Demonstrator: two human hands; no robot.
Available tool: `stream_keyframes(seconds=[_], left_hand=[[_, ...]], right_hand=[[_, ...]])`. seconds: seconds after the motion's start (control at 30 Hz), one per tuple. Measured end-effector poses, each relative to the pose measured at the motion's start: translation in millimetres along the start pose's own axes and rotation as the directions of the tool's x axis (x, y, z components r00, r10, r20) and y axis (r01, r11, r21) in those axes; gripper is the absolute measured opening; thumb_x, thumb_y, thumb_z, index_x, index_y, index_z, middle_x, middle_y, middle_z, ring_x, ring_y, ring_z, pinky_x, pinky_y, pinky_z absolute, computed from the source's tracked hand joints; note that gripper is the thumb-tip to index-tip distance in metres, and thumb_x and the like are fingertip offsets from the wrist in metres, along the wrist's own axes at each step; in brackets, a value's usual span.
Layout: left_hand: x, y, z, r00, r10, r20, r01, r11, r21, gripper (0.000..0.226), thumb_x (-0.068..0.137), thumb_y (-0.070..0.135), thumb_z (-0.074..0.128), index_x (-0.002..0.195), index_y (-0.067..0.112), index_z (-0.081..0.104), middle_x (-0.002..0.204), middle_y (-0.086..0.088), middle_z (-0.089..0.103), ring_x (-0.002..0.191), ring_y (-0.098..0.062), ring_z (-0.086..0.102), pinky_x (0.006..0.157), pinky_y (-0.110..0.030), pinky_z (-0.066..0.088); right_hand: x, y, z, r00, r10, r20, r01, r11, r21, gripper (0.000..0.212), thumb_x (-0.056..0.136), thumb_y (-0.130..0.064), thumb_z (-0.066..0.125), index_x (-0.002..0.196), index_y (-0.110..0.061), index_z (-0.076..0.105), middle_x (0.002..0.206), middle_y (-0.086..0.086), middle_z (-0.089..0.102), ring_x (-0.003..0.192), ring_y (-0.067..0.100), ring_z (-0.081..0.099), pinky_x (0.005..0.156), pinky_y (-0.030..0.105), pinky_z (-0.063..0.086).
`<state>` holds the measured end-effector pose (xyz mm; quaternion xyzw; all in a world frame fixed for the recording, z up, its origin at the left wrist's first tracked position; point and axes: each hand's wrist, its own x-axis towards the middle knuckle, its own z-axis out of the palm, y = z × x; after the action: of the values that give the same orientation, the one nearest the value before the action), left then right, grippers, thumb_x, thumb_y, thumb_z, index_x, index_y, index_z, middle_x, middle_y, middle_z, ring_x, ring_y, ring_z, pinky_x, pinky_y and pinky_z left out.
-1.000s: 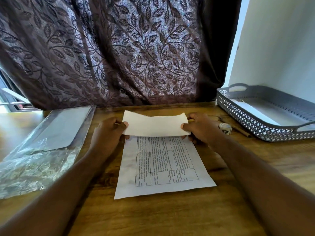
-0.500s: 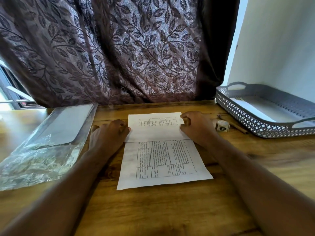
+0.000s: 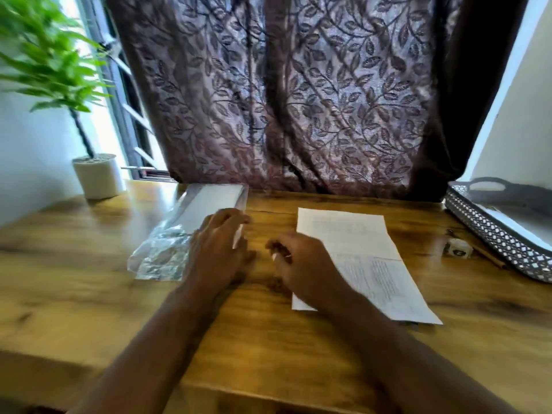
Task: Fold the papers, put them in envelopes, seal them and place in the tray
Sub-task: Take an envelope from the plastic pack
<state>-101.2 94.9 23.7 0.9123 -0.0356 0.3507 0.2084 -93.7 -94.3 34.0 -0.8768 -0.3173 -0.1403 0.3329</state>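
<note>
Lying on the counter (image 3: pixel 268 339), one paper (image 3: pixel 358 243) is seen, its top folded down. The left hand (image 3: pixel 218 252) is spread open over one envelope pack (image 3: pixel 209 204); the right hand (image 3: pixel 301 264) is loosely curled, empty. One tray (image 3: pixel 493 234) is set rightward.

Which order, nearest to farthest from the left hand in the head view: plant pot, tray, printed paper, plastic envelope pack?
1. plastic envelope pack, at the fingertips of the left hand.
2. printed paper, to that hand's right.
3. plant pot, back left corner of the table.
4. tray, far right edge.
</note>
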Motion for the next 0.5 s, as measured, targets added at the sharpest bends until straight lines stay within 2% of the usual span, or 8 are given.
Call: stream_keyframes(seconds=[0.1,0.2,0.27,0.3,0.4,0.5], left_hand=[[-21.0,-36.5,-32.9,0.996,-0.061,-0.070,0.069,0.991,0.116,0.041,0.088,0.040,0.062,0.125,0.022,0.066,0.138,-0.006,0.060,0.129,-0.031,0.052,0.097,-0.052,0.049],[-43.0,-77.2,-58.5,0.956,-0.292,0.024,0.274,0.921,0.276,0.059,0.088,0.053,0.067,0.139,0.025,0.055,0.154,-0.007,0.043,0.148,-0.030,0.028,0.104,-0.061,0.038],[-51.8,-90.7,-62.1,0.907,-0.414,0.075,0.380,0.883,0.277,0.071,0.085,0.054,0.069,0.146,0.026,0.045,0.158,-0.009,0.034,0.151,-0.030,0.018,0.107,-0.062,0.034],[-55.2,-95.0,-64.1,0.893,-0.442,0.080,0.410,0.874,0.260,0.074,0.085,0.053,0.069,0.147,0.026,0.041,0.158,-0.009,0.034,0.150,-0.031,0.018,0.108,-0.062,0.035],[-55.2,-93.6,-59.3,0.905,-0.412,0.102,0.386,0.899,0.207,0.076,0.089,0.047,0.067,0.152,0.026,0.030,0.159,-0.005,0.031,0.150,-0.028,0.021,0.110,-0.058,0.034],[-53.1,-96.2,-59.9,0.905,-0.413,0.103,0.399,0.908,0.127,0.076,0.088,0.044,0.068,0.152,0.027,0.030,0.152,-0.005,0.045,0.140,-0.028,0.040,0.108,-0.052,0.038]], right_hand=[[7.6,-27.1,31.6,0.992,-0.066,0.103,0.064,0.998,0.021,0.027,0.098,-0.015,0.058,0.123,-0.017,0.068,0.122,0.002,0.070,0.109,0.016,0.062,0.094,0.021,0.045],[21.2,-56.3,60.4,0.979,-0.079,0.186,0.080,0.997,-0.002,0.034,0.094,-0.009,0.054,0.124,-0.021,0.066,0.126,0.002,0.068,0.113,0.019,0.061,0.100,0.032,0.050],[28.1,-70.2,74.2,0.963,-0.051,0.263,0.069,0.996,-0.059,0.040,0.089,-0.006,0.052,0.124,-0.024,0.065,0.126,0.004,0.068,0.115,0.022,0.062,0.099,0.036,0.050],[31.6,-78.1,82.2,0.956,-0.036,0.291,0.067,0.993,-0.100,0.041,0.089,-0.007,0.051,0.124,-0.023,0.064,0.126,0.006,0.068,0.114,0.025,0.062,0.097,0.036,0.049],[42.4,-91.4,94.7,0.949,0.024,0.314,0.036,0.982,-0.183,0.042,0.093,-0.008,0.050,0.132,-0.018,0.062,0.129,0.012,0.067,0.114,0.030,0.064,0.094,0.038,0.052],[57.2,-102.7,104.9,0.919,0.098,0.382,0.011,0.962,-0.272,0.037,0.099,-0.011,0.048,0.135,-0.009,0.059,0.136,0.015,0.062,0.119,0.032,0.060,0.097,0.039,0.052]])
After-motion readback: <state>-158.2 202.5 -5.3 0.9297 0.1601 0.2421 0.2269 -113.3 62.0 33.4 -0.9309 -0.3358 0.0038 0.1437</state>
